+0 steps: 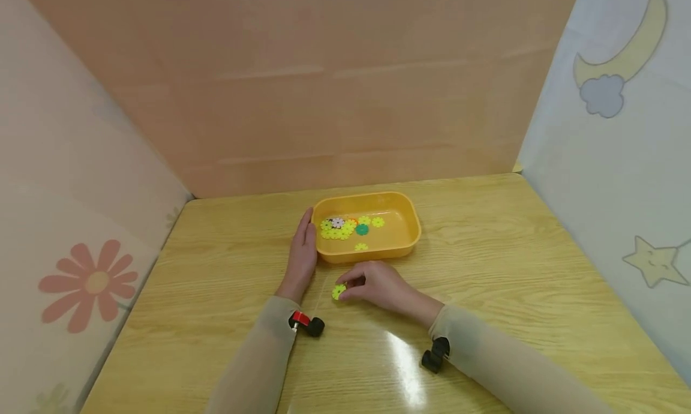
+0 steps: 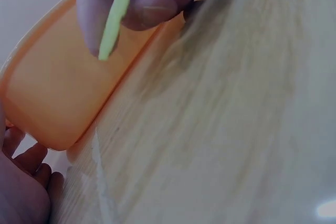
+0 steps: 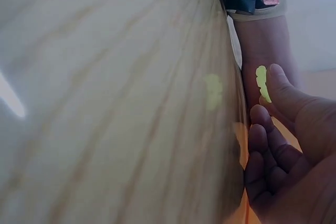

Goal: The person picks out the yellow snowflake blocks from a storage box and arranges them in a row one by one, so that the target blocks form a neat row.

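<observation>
My right hand (image 1: 382,287) pinches a yellow flower-shaped plastic disc (image 1: 338,291) between thumb and fingers, just above the table in front of an orange-yellow plastic basin (image 1: 372,255). Edge-on, the same disc shows in the left wrist view (image 2: 116,20) and the right wrist view (image 3: 263,83). My left hand (image 1: 301,258) lies along the basin's left end, its fingers extended against the outer wall. Inside the basin, several yellow flower discs (image 1: 340,233) cluster at the left, with a pale lilac disc (image 1: 338,222) among them. A green disc (image 1: 362,229) lies near the basin's middle.
The basin stands on a wood-grain table (image 1: 486,252) towards its far edge. A tan backdrop (image 1: 345,102) rises behind, with pale printed panels on both sides. Each wrist carries a small black camera, such as the right one (image 1: 435,355).
</observation>
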The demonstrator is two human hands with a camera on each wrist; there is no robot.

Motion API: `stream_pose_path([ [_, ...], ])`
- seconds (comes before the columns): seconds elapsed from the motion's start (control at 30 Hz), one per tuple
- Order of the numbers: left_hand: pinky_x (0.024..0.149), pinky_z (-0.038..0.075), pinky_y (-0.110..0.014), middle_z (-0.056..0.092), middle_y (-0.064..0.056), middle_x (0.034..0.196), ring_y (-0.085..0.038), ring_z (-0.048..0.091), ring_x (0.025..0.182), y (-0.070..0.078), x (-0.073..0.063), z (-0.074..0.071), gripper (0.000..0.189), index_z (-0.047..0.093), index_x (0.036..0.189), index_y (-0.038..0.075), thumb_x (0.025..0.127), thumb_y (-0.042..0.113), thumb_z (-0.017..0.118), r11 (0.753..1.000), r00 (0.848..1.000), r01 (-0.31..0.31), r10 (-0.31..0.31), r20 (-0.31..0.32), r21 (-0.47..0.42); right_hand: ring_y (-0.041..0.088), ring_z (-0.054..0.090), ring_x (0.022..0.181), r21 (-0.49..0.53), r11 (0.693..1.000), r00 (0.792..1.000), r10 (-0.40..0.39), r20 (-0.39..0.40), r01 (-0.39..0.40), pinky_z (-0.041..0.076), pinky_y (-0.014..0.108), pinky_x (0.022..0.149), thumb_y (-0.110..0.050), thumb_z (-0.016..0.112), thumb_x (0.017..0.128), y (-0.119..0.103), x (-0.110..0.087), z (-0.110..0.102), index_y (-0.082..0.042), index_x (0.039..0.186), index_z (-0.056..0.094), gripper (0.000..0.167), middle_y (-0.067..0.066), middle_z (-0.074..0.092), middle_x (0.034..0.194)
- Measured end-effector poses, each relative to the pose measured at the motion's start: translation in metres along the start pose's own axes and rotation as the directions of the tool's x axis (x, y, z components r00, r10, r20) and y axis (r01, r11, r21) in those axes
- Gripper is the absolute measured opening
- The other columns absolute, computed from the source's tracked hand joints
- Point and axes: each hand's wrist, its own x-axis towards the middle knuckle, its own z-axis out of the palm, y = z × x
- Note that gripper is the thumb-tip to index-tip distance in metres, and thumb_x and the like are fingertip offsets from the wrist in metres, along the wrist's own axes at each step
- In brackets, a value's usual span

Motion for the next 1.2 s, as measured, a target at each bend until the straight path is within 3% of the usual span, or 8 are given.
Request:
stream_pose_path([
  [0.23, 0.136, 0.019, -0.048, 0.027, 0.007, 0.181, -0.018, 0.02, 0.167, 0.0003, 0.0006, 0.0007, 0.058, 0.027, 0.177, 0.031, 0.122, 0.045, 0.031, 1.0, 1.0, 0.015, -0.015, 0.0, 0.002, -0.002, 0.063, 0.082, -0.046, 0.999, 1.0, -0.022, 0.022, 0.023, 0.054, 0.024, 0.076, -0.032, 0.093, 0.092, 0.0035, 0.0056, 0.0029, -0.021, 0.112, 0.089, 0.023, -0.019, 0.072, 0.09],
  [0.47, 0.136, 0.019, -0.049, 0.027, 0.007, 0.18, -0.019, 0.02, 0.167, -0.0003, 0.0022, 0.0009, 0.059, 0.028, 0.178, 0.025, 0.122, 0.045, 0.031, 1.0, 1.0, -0.002, 0.002, -0.002, -0.005, -0.002, 0.059, 0.077, -0.101, 0.993, 0.998, -0.055, 0.018, 0.057, 0.052, 0.023, 0.072, -0.032, 0.095, 0.088, 0.0045, 0.0072, 0.0052, -0.021, 0.108, 0.09, 0.024, -0.019, 0.067, 0.085],
  [0.8, 0.136, 0.017, -0.047, 0.027, 0.008, 0.181, -0.018, 0.02, 0.167, -0.0004, 0.0016, 0.0011, 0.058, 0.028, 0.177, 0.031, 0.121, 0.047, 0.03, 1.0, 1.0, 0.001, -0.001, -0.004, 0.001, -0.003, 0.057, 0.075, -0.168, 0.981, 0.995, -0.089, 0.04, 0.094, 0.05, 0.023, 0.069, -0.034, 0.096, 0.087, 0.0071, 0.0089, 0.0059, -0.022, 0.109, 0.09, 0.026, -0.02, 0.064, 0.083],
  [1.03, 0.136, 0.018, -0.05, 0.027, 0.007, 0.181, -0.019, 0.02, 0.167, 0.0005, 0.0008, 0.0016, 0.06, 0.027, 0.178, 0.026, 0.121, 0.046, 0.03, 1.0, 1.0, -0.002, 0.002, 0.001, -0.013, -0.003, 0.057, 0.076, -0.177, 0.977, 0.992, -0.113, 0.049, 0.12, 0.05, 0.023, 0.068, -0.035, 0.096, 0.087, 0.0094, 0.0089, 0.0054, -0.022, 0.112, 0.09, 0.029, -0.017, 0.066, 0.085],
  [1.2, 0.136, 0.018, -0.05, 0.027, 0.008, 0.181, -0.019, 0.02, 0.167, -0.0005, 0.0012, 0.0019, 0.059, 0.027, 0.178, 0.028, 0.121, 0.047, 0.03, 1.0, 1.0, 0.005, -0.005, 0.004, -0.015, -0.003, 0.058, 0.076, -0.161, 0.978, 0.991, -0.122, 0.053, 0.129, 0.05, 0.023, 0.068, -0.035, 0.096, 0.086, 0.0101, 0.0082, 0.0046, -0.021, 0.114, 0.089, 0.032, -0.015, 0.067, 0.087],
])
